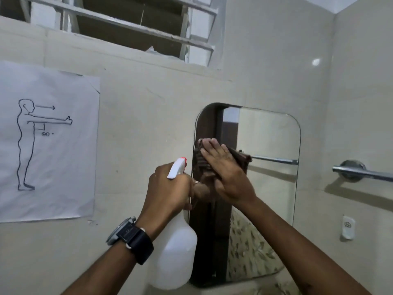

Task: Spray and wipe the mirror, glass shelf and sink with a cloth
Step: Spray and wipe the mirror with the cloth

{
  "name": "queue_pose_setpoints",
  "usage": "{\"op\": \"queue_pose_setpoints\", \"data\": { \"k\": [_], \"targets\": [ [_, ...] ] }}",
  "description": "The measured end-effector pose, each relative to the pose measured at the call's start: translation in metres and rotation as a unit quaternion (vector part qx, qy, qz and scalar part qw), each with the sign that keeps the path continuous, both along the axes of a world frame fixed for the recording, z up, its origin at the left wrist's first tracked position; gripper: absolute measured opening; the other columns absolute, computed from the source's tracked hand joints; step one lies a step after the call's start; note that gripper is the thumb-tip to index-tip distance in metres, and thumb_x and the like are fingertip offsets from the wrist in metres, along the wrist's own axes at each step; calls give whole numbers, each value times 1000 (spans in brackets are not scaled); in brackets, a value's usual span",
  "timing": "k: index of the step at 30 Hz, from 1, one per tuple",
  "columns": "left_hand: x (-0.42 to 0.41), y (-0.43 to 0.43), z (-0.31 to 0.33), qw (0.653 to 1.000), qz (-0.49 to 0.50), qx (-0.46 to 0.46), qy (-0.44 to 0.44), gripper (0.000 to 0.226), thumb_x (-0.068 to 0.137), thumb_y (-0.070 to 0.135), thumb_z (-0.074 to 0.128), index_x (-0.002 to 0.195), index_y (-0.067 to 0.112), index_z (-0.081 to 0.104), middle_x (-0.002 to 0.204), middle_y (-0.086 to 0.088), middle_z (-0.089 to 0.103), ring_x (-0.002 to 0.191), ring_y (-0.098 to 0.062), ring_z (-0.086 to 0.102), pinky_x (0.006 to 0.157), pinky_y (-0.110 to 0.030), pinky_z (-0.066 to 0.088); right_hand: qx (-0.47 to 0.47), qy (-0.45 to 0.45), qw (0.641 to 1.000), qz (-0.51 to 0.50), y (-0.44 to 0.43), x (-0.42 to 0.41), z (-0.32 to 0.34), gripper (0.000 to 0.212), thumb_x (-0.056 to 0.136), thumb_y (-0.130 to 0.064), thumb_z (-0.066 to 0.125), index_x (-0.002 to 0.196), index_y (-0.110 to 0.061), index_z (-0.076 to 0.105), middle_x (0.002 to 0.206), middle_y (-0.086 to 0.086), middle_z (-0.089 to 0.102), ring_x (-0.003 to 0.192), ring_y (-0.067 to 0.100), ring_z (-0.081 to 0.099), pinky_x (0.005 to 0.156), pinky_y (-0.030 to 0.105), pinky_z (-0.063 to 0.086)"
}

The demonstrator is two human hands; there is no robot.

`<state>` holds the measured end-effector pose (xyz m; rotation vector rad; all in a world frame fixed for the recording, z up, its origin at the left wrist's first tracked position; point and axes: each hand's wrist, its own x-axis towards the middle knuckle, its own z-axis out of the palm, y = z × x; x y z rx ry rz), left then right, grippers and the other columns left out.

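Note:
A rounded wall mirror hangs right of centre on the tiled wall. My right hand lies flat on a dark brown cloth, pressing it against the mirror's upper left part. My left hand grips the neck of a white spray bottle with a white and red nozzle, held upright just left of the mirror's edge. A black watch sits on my left wrist. The glass shelf and the sink are out of view.
A chrome towel bar is fixed to the right wall and shows again in the mirror. A paper poster with a body drawing hangs at left. A louvred window is above. A small white holder sits low right.

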<state>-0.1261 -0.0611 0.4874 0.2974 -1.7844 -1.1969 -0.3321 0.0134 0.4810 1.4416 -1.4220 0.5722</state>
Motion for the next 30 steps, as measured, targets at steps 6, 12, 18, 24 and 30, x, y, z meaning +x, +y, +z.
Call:
{"op": "queue_pose_setpoints", "data": {
  "k": [6, 12, 18, 24, 30],
  "targets": [
    [7, -9, -12, 1000, -9, 20, -10, 18, 70, 7, 54, 81, 2, 67, 78, -25, 70, 66, -27, 61, 48, -44, 61, -212, -231, 950, 0, -2, 0, -24, 76, 76, 11, 42, 152, -1, 43, 164, 12, 32, 157, 29, 19, 130, 43, 10],
    [4, -16, -23, 999, -26, 43, -10, 30, 78, 0, 54, 85, 23, 71, 70, -6, 73, 68, -23, 67, 51, -31, 54, -8, -69, 997, 22, -13, 27, -41, 70, 80, 0, 40, 150, 3, 43, 162, 20, 35, 154, 37, 23, 129, 49, 14],
    [12, -24, -27, 998, -22, 61, -23, 37, 65, 9, 52, 94, 18, 73, 64, -2, 70, 74, -24, 65, 48, -28, 52, -129, -138, 982, 8, -2, 9, -52, 75, 72, 12, 46, 146, 3, 49, 159, 18, 40, 153, 34, 27, 128, 47, 16],
    [8, -23, -23, 998, -14, 57, -16, 28, 80, 3, 52, 97, 16, 71, 65, -2, 68, 69, -20, 62, 47, -27, 52, 6, -26, 1000, 8, -17, 22, -47, 73, 80, 10, 52, 152, 0, 42, 163, 16, 34, 156, 32, 22, 127, 51, 20],
    [7, -23, -24, 998, -23, 47, -29, 47, 61, 11, 53, 102, 16, 74, 72, -8, 72, 75, -25, 68, 49, -29, 54, -175, -195, 964, 46, 13, -24, -75, 79, 78, 17, 42, 151, -13, 46, 164, 4, 34, 155, 27, 25, 124, 58, 24]
  ]
}}
